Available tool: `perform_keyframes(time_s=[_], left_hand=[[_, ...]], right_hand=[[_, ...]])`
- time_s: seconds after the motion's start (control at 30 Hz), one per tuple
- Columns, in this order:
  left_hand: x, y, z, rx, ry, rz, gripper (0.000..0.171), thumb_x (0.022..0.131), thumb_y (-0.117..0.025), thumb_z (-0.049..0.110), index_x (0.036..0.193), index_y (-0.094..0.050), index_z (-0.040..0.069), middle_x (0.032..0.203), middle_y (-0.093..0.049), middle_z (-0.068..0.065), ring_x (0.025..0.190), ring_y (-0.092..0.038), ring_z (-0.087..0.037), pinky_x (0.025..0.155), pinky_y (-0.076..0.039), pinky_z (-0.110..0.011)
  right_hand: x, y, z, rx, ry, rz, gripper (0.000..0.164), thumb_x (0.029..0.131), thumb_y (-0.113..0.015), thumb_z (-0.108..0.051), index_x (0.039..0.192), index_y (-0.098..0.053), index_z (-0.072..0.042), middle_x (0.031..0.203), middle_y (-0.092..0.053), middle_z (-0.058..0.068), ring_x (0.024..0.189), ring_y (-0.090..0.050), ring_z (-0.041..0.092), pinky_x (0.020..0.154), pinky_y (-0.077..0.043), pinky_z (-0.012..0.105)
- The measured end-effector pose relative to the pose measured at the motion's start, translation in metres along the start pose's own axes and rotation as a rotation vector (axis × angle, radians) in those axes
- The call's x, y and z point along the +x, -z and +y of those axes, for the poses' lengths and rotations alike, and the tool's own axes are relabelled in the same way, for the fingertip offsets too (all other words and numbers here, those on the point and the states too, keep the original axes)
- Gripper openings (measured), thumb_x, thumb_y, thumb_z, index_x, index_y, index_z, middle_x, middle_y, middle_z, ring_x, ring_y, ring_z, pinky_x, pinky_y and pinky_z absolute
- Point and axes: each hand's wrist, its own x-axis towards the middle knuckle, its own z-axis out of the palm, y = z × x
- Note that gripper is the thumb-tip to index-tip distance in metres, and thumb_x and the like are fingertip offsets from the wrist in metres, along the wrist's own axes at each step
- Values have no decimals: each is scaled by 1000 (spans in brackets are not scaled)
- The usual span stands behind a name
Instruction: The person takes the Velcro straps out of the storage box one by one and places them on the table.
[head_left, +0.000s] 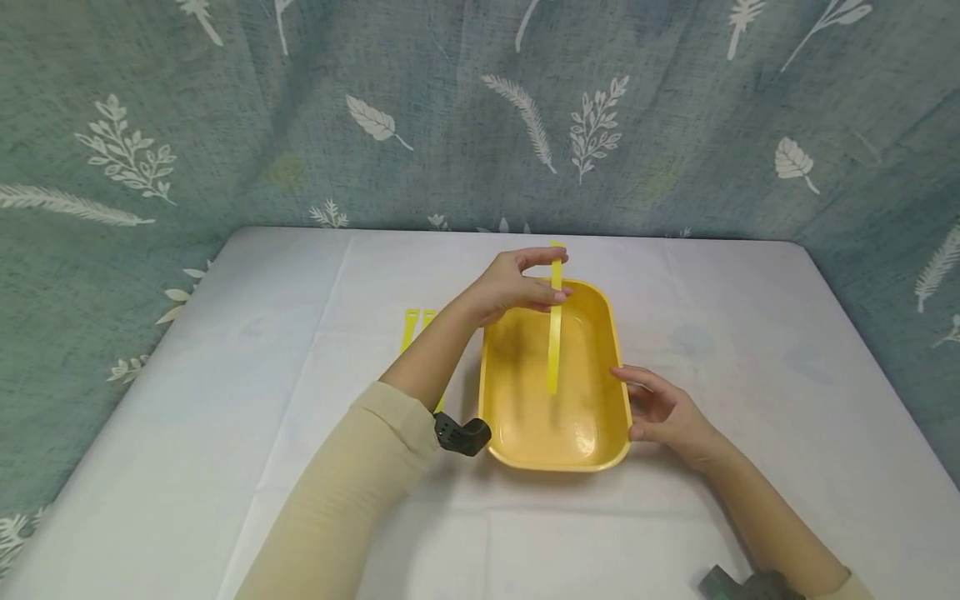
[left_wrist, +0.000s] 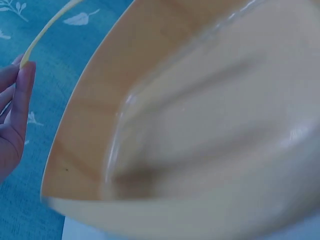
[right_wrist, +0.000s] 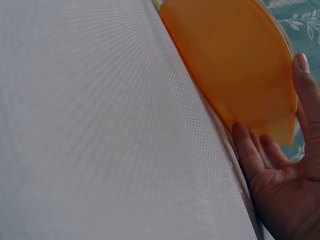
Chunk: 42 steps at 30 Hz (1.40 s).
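My left hand (head_left: 517, 287) pinches a thin yellow strip (head_left: 555, 333) near its upper end. The strip hangs over a yellow plastic basin (head_left: 517, 450) with rounded corners, its lower end above the basin's inside. In the left wrist view, the strip (left_wrist: 42, 32) curves up from between the thumb and fingertips. My right hand (head_left: 671, 417) rests against the basin's right side, fingers spread and slightly bent, one fingertip right at the rim. From the right wrist view, its fingertips meet the outer wall of the basin (right_wrist: 230, 65).
More yellow strips (head_left: 409, 325) with slotted ends lie left of the basin, partly hidden under the left forearm. A white cloth (head_left: 300, 458) covers the table. Behind it hangs a blue-green curtain (head_left: 450, 100) with leaf prints.
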Motion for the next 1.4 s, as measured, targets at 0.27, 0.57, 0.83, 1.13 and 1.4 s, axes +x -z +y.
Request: perform_keyframes(time_s=[0.27,0.57,0.83,1.13,1.4], left_hand=[[-9,16,5,32,-5,63,61,82,-71,0,137,-50,16,134,-55,-1,99,-67,-22,81,-55,-34],[-15,36,7,52,-12,121,62,82,-71,2,138,-50,18,135,-54,1,102,-66,-21,79,-55,-31],[-26,56,9,66,-38,141,61,83,-70,2,138,-49,18,143,-46,3,109,-63,-23,87,-53,-37],[-42,77,10,4,-51,182,62,86,-67,1,142,-45,17,148,-36,2,113,-61,-21,89,-52,-34],[-59,95,9,-12,-76,199,64,86,-65,-2,143,-41,14,148,-36,2,109,-63,-16,78,-54,-25]], right_hand=[[0,1,2,17,21,-25,61,84,-70,-5,140,-46,-11,145,-40,-1,119,-52,12,88,-52,29],[0,2,3,20,43,-33,61,84,-69,-5,140,-45,-9,144,-41,-2,120,-52,13,87,-52,29],[0,2,2,28,27,-36,62,84,-70,-4,140,-45,-9,145,-40,-2,119,-52,13,88,-52,30],[0,1,1,9,20,-15,61,84,-70,-6,140,-46,-8,144,-41,-3,119,-52,12,87,-52,29],[0,2,2,51,42,-53,64,83,-70,-3,141,-44,-10,145,-39,-2,118,-52,13,86,-53,30]])
